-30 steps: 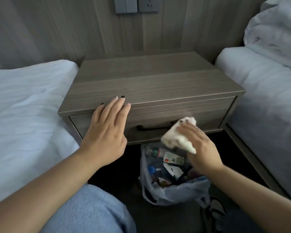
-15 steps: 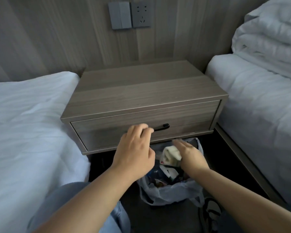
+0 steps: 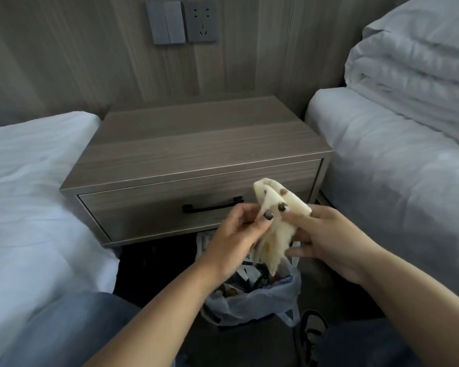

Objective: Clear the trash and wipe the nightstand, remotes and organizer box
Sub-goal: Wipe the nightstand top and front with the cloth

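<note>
A grey wood nightstand [image 3: 196, 144] with a bare top and one drawer with a black handle [image 3: 212, 207] stands between two beds. In front of the drawer both hands hold a cream cloth [image 3: 273, 229]. My left hand [image 3: 236, 234] pinches its left edge. My right hand [image 3: 326, 237] grips its right side. The cloth hangs over a thin plastic trash bag [image 3: 252, 303] full of bottles and wrappers on the floor below the nightstand. No remotes or organizer box are in view.
A white bed [image 3: 29, 194] lies on the left and another bed [image 3: 398, 168] with a folded duvet on the right. A switch and socket [image 3: 183, 21] sit on the wall panel above. My jeans-clad knees and a shoe [image 3: 310, 332] fill the bottom.
My left hand left the nightstand edge and came across to the cloth. My right hand lifted the cloth from the bag's mouth; both hands now hold it.
</note>
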`<state>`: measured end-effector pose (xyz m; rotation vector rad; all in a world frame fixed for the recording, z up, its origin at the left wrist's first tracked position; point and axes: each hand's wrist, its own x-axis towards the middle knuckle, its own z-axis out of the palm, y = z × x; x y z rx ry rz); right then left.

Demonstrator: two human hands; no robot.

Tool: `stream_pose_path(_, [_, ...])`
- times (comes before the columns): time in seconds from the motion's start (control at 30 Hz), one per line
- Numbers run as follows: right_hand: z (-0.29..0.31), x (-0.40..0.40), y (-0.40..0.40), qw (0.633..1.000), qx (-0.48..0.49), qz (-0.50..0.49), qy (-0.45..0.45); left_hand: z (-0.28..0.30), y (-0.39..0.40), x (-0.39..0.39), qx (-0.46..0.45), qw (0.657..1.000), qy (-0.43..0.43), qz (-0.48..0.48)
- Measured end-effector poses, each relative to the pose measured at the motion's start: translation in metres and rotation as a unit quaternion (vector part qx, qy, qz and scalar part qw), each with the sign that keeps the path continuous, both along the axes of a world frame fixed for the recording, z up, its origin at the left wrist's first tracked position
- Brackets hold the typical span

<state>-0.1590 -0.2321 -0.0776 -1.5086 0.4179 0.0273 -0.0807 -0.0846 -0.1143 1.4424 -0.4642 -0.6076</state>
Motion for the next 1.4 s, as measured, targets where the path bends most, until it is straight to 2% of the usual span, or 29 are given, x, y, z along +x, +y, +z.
stream_pose_path(0.13, [0.006, 0.011, -0.008, 0.999, -0.026, -0.023, -0.022, 0.002, 0.005, 0.005, 0.007, 0.996, -0.058, 0.066])
stream_pose_path(0.27, [0.013, 0.014, -0.021, 0.996, 0.0, -0.085, -0.036, 0.008, 0.012, 0.015, 0.0, 0.984, -0.081, 0.16])
stream_pose_path(0.33, [0.019, 0.011, -0.031, 0.986, -0.07, -0.14, -0.064, 0.01, 0.016, 0.023, 0.002, 0.977, -0.064, 0.204])
stream_pose_path(0.43, [0.02, 0.006, -0.044, 0.949, -0.248, -0.188, -0.054, 0.008, 0.021, 0.035, 0.022, 0.965, -0.058, 0.255])
stream_pose_path(0.5, [0.019, 0.005, -0.05, 0.939, -0.278, -0.199, -0.036, 0.007, 0.023, 0.039, 0.037, 0.959, -0.057, 0.276])
stream_pose_path(0.7, [0.009, 0.006, -0.062, 0.897, -0.431, -0.073, 0.061, 0.019, 0.031, 0.044, 0.03, 0.955, -0.063, 0.289])
stream_pose_path(0.9, [0.002, 0.006, -0.066, 0.904, -0.423, -0.03, 0.056, 0.025, 0.039, 0.049, 0.005, 0.959, -0.095, 0.267])
stream_pose_path(0.93, [0.0, 0.007, -0.066, 0.918, -0.392, -0.043, 0.038, 0.026, 0.041, 0.05, 0.009, 0.961, -0.097, 0.259])
stream_pose_path(1.03, [0.004, 0.007, -0.062, 0.967, -0.21, -0.135, -0.042, 0.027, 0.045, 0.056, 0.016, 0.97, -0.073, 0.23])
stream_pose_path(1.1, [0.008, 0.007, -0.058, 0.973, -0.127, -0.174, -0.084, 0.026, 0.048, 0.06, 0.014, 0.973, -0.041, 0.228])
stream_pose_path(1.2, [0.009, 0.007, -0.053, 0.971, -0.059, -0.198, -0.12, 0.03, 0.048, 0.061, -0.027, 0.973, 0.042, 0.227])
stream_pose_path(1.3, [0.002, 0.01, -0.048, 0.949, -0.134, -0.241, -0.156, 0.032, 0.044, 0.056, -0.054, 0.974, 0.111, 0.188])
stream_pose_path(1.4, [-0.006, 0.016, -0.039, 0.911, -0.201, -0.316, -0.174, 0.027, 0.04, 0.051, -0.024, 0.979, 0.119, 0.163])
